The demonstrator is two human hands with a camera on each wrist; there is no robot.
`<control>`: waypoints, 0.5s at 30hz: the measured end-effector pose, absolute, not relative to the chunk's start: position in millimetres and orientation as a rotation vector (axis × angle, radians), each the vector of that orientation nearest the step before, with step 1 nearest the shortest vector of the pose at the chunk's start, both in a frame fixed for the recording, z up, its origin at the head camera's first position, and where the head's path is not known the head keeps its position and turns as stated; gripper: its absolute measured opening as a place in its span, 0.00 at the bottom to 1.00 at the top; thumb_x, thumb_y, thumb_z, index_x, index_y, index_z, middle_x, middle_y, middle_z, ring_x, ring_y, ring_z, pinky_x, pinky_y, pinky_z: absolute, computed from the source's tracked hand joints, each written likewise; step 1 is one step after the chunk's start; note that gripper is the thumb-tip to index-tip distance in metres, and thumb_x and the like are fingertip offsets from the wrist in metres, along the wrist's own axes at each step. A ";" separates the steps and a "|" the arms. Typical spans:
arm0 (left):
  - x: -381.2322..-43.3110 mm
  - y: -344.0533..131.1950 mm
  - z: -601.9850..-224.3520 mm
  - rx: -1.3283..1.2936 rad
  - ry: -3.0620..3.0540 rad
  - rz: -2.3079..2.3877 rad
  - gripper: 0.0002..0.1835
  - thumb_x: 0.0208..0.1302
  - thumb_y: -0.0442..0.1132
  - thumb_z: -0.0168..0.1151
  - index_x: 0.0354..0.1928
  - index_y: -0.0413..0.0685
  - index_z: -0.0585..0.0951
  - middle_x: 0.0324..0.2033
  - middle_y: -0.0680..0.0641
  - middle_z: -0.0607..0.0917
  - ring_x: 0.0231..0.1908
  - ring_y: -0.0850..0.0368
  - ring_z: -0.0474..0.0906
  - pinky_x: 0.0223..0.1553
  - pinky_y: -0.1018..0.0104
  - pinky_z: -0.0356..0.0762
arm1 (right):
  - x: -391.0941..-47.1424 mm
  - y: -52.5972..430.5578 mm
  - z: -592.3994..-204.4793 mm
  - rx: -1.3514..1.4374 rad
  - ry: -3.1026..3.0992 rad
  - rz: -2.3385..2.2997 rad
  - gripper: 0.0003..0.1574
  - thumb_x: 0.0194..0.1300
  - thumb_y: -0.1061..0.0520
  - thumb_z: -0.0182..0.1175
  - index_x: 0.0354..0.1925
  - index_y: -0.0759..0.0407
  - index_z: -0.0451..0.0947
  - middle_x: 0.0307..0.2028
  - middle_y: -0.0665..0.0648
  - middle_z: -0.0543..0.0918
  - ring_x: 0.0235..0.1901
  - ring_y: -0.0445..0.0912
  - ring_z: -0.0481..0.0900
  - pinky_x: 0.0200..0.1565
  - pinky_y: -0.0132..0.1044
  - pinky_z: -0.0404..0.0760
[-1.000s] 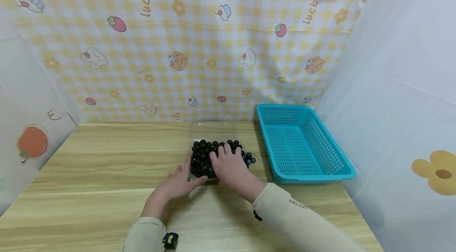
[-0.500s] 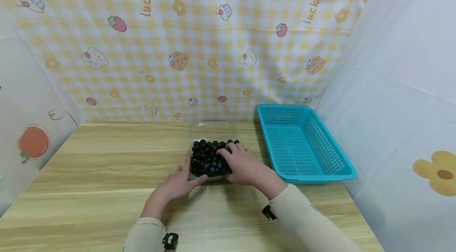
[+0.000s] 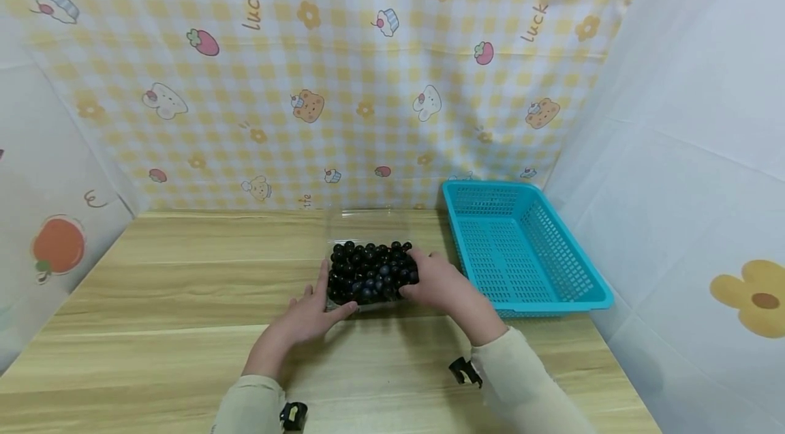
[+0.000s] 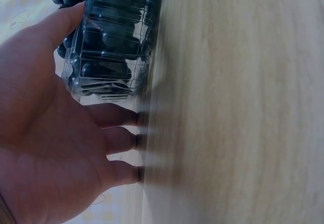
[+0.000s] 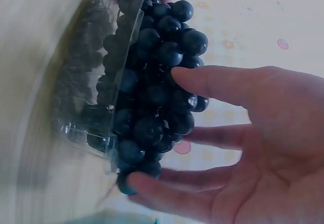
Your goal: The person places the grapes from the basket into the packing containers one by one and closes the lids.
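A bunch of dark grapes [image 3: 368,274] fills a clear plastic box [image 4: 109,89], heaped above its rim in the right wrist view. The box's clear lid [image 3: 368,223] lies back behind it. My left hand [image 3: 303,318] rests at the front left corner, thumb along the front and index finger along the left side; its other fingertips touch the table. At the right end, my right hand [image 3: 438,282] spreads its thumb and fairly straight fingers around the grapes. Its thumb [image 5: 217,82] touches them, and a lower finger [image 5: 167,193] reaches the end grape.
A turquoise perforated basket [image 3: 512,253] stands on the wooden table [image 3: 184,270] just right of the box. A checked cloth [image 3: 362,80] hangs behind the table, and a white sheet [image 3: 687,148] hangs on the right.
My right hand has slid from the top of the grapes to their right end. The grapes that hung over the right side now sit closer in. My left hand has stayed put.
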State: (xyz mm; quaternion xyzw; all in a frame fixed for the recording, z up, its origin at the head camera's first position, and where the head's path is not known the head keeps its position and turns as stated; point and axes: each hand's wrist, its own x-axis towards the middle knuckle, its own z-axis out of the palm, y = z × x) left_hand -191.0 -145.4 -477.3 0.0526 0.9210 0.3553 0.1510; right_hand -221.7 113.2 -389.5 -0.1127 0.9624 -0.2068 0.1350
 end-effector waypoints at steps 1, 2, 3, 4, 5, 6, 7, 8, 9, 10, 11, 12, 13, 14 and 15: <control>-190.9 -145.4 -477.3 0.154 2.645 1.020 0.65 0.73 0.73 0.55 0.84 0.46 0.25 0.77 0.26 0.65 0.81 0.20 0.39 0.77 0.19 0.31 | -222.7 112.6 -390.9 -0.333 2.794 -0.626 0.47 0.71 0.49 0.71 0.80 0.56 0.63 0.74 0.74 0.71 0.68 0.64 0.78 0.62 0.60 0.84; -190.8 -145.4 -477.3 0.156 2.646 1.019 0.64 0.73 0.73 0.55 0.84 0.46 0.25 0.77 0.25 0.64 0.81 0.20 0.39 0.77 0.19 0.31 | -223.8 112.0 -392.5 -0.346 2.801 -0.647 0.44 0.70 0.51 0.72 0.78 0.56 0.67 0.72 0.72 0.74 0.65 0.62 0.80 0.60 0.57 0.86; -190.8 -145.5 -477.2 0.159 2.645 1.020 0.64 0.74 0.73 0.55 0.84 0.46 0.25 0.78 0.25 0.63 0.81 0.20 0.39 0.77 0.19 0.31 | -225.0 111.2 -393.9 -0.362 2.806 -0.670 0.41 0.69 0.54 0.73 0.75 0.56 0.70 0.70 0.70 0.75 0.61 0.59 0.82 0.56 0.54 0.87; -190.9 -145.5 -477.1 0.161 2.646 1.021 0.64 0.74 0.73 0.55 0.84 0.46 0.25 0.78 0.25 0.63 0.81 0.19 0.39 0.77 0.18 0.32 | -226.1 110.3 -395.6 -0.376 2.807 -0.690 0.38 0.67 0.56 0.73 0.72 0.56 0.72 0.68 0.69 0.77 0.55 0.56 0.83 0.50 0.50 0.86; -190.8 -145.6 -476.9 0.162 2.647 1.021 0.64 0.74 0.73 0.55 0.84 0.46 0.25 0.78 0.25 0.62 0.81 0.19 0.39 0.77 0.18 0.32 | -227.2 109.3 -397.1 -0.388 2.805 -0.711 0.35 0.66 0.59 0.73 0.69 0.56 0.74 0.67 0.68 0.77 0.50 0.54 0.83 0.45 0.46 0.85; -190.7 -145.7 -476.6 0.163 2.648 1.022 0.64 0.74 0.72 0.55 0.85 0.46 0.25 0.79 0.25 0.61 0.81 0.19 0.39 0.77 0.18 0.32 | -228.3 108.4 -398.7 -0.401 2.804 -0.723 0.33 0.65 0.62 0.73 0.66 0.57 0.76 0.66 0.68 0.78 0.45 0.52 0.81 0.41 0.44 0.82; -190.6 -145.9 -476.4 0.164 2.650 1.021 0.64 0.74 0.73 0.55 0.85 0.46 0.26 0.79 0.26 0.60 0.81 0.19 0.39 0.77 0.19 0.33 | -229.3 107.5 -400.1 -0.410 2.800 -0.738 0.32 0.63 0.64 0.72 0.64 0.57 0.77 0.66 0.68 0.78 0.40 0.51 0.79 0.37 0.42 0.78; -190.5 -146.0 -476.1 0.164 2.652 1.021 0.64 0.73 0.73 0.55 0.85 0.46 0.26 0.79 0.26 0.60 0.81 0.19 0.39 0.77 0.19 0.33 | -230.1 106.9 -401.5 -0.420 2.801 -0.742 0.31 0.62 0.66 0.72 0.63 0.58 0.77 0.66 0.68 0.78 0.37 0.51 0.77 0.35 0.40 0.75; -190.6 -146.0 -475.9 0.165 2.654 1.022 0.64 0.73 0.73 0.55 0.85 0.46 0.26 0.80 0.26 0.59 0.80 0.18 0.39 0.77 0.19 0.33 | -230.9 106.3 -402.9 -0.428 2.803 -0.747 0.31 0.61 0.68 0.72 0.62 0.59 0.78 0.66 0.68 0.78 0.35 0.50 0.75 0.33 0.40 0.73; -190.5 -146.1 -475.8 0.166 2.657 1.023 0.64 0.73 0.73 0.55 0.85 0.46 0.26 0.80 0.27 0.58 0.80 0.18 0.39 0.77 0.19 0.34 | -231.4 105.9 -404.3 -0.436 2.805 -0.746 0.30 0.60 0.69 0.71 0.61 0.59 0.78 0.66 0.68 0.79 0.34 0.50 0.74 0.32 0.39 0.72; -190.5 -146.1 -475.6 0.167 2.658 1.023 0.64 0.73 0.73 0.55 0.85 0.46 0.26 0.80 0.27 0.58 0.80 0.18 0.40 0.77 0.19 0.34 | -232.2 105.6 -405.8 -0.448 2.811 -0.741 0.29 0.60 0.70 0.71 0.59 0.60 0.79 0.65 0.68 0.81 0.33 0.50 0.74 0.32 0.39 0.71; -190.4 -146.1 -475.6 0.169 2.659 1.023 0.64 0.73 0.72 0.56 0.85 0.46 0.27 0.80 0.27 0.58 0.80 0.18 0.40 0.77 0.19 0.34 | -233.1 105.4 -407.9 -0.464 2.822 -0.725 0.28 0.59 0.71 0.72 0.57 0.60 0.80 0.63 0.67 0.82 0.34 0.50 0.74 0.33 0.39 0.71; -190.2 -146.3 -475.7 0.170 2.661 1.021 0.64 0.73 0.72 0.56 0.85 0.46 0.27 0.80 0.27 0.58 0.80 0.18 0.40 0.77 0.19 0.34 | -233.7 105.3 -410.1 -0.480 2.837 -0.702 0.27 0.58 0.71 0.72 0.56 0.60 0.81 0.61 0.66 0.84 0.35 0.50 0.76 0.33 0.39 0.72; -190.2 -146.3 -475.8 0.171 2.660 1.022 0.64 0.73 0.72 0.56 0.85 0.46 0.27 0.80 0.27 0.58 0.80 0.18 0.40 0.77 0.19 0.34 | -234.2 105.2 -412.7 -0.499 2.853 -0.673 0.26 0.57 0.72 0.72 0.54 0.60 0.82 0.57 0.65 0.85 0.37 0.49 0.76 0.34 0.39 0.73; -190.1 -146.4 -475.8 0.173 2.661 1.022 0.64 0.73 0.72 0.57 0.85 0.46 0.27 0.80 0.27 0.58 0.80 0.18 0.41 0.77 0.19 0.35 | -234.7 105.0 -415.3 -0.520 2.872 -0.635 0.25 0.57 0.72 0.71 0.53 0.61 0.82 0.54 0.64 0.86 0.38 0.50 0.77 0.35 0.39 0.74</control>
